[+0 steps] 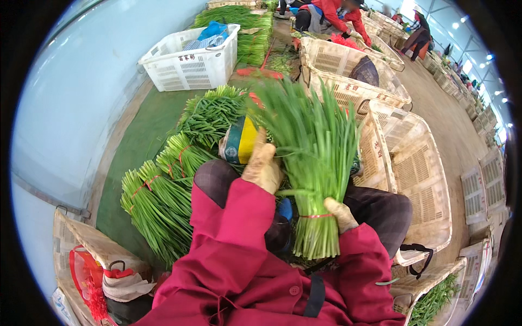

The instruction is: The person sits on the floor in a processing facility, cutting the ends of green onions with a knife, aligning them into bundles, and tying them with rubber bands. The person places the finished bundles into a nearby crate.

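My gloved right hand (pixel 341 214) grips a large bundle of long green leaf vegetables, likely garlic chives (pixel 322 163), near its pale stem ends. A thin red band (pixel 316 216) circles the stems there, and the leaves fan upward, blurred at the upper left. Left of the bundle, my gloved left hand (pixel 264 165) is raised with a finger pointing up; whether it holds any leaf is not clear. Beyond it lies a yellow and green printed sack (pixel 244 140). Several red-banded bundles (pixel 163 203) lie at my left, with a leafy pile (pixel 212 114) behind them.
Plastic crates stand ahead left (pixel 195 67), ahead right (pixel 326 57) and at my right (pixel 420 179). A crate (pixel 65 240) at lower left has red ties by it. A co-worker in red (pixel 326 12) bends over crates ahead. A pale blue wall (pixel 81 102) runs along the left.
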`<action>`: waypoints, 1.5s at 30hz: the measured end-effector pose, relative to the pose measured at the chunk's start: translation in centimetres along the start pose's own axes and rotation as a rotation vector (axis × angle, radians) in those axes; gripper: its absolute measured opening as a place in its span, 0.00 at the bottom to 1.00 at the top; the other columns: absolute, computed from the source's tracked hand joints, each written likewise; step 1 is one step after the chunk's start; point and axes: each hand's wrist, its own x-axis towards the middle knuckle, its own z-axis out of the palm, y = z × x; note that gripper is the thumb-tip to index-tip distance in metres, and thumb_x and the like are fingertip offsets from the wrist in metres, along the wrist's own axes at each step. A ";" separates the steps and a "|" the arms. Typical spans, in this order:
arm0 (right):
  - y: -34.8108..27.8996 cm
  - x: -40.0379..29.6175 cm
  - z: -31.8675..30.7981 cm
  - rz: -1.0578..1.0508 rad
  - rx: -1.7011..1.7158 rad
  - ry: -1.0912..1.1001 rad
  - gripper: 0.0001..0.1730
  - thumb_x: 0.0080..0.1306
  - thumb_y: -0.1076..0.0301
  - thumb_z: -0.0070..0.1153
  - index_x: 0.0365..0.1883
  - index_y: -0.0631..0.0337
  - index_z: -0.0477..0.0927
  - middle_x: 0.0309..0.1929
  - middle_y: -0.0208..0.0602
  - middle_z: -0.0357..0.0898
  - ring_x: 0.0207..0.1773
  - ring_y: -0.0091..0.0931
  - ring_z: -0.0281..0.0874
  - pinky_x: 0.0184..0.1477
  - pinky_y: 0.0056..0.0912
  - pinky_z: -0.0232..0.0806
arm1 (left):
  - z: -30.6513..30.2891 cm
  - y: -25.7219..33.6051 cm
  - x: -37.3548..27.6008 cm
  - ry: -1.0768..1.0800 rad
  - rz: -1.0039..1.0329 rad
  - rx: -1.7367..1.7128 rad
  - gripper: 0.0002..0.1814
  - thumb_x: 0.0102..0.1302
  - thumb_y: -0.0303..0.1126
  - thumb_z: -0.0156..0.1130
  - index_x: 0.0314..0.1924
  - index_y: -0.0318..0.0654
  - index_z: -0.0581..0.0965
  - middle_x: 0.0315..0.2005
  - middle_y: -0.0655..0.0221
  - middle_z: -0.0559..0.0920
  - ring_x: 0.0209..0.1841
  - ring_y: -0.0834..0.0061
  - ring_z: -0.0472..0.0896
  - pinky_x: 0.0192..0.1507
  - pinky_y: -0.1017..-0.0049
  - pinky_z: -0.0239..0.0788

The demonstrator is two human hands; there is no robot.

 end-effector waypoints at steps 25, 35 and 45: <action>-1.2 -2.2 2.8 -0.190 -0.699 0.122 0.39 0.56 0.59 0.68 0.60 0.71 0.66 0.51 0.41 0.76 0.53 0.28 0.74 0.57 0.31 0.66 | -2.2 -5.1 -3.6 -0.160 -0.613 -0.106 0.28 0.62 0.41 0.60 0.59 0.33 0.69 0.52 0.58 0.78 0.52 0.61 0.78 0.57 0.60 0.69; -8.5 -2.5 3.0 -0.898 -0.600 0.425 0.15 0.57 0.82 0.61 0.43 0.64 0.79 0.35 0.24 0.76 0.35 0.14 0.69 0.43 0.18 0.66 | -9.0 -6.9 -1.3 -0.554 -0.562 0.185 0.40 0.60 0.49 0.60 0.66 0.32 0.61 0.60 0.60 0.71 0.62 0.66 0.70 0.64 0.64 0.60; -11.8 -1.8 4.3 -0.936 -0.679 0.405 0.26 0.54 0.80 0.61 0.54 0.59 0.75 0.31 0.19 0.71 0.28 0.12 0.63 0.33 0.15 0.62 | -4.5 -5.7 -3.3 -0.398 -0.722 0.148 0.35 0.62 0.48 0.59 0.62 0.31 0.66 0.55 0.59 0.75 0.57 0.64 0.74 0.60 0.62 0.65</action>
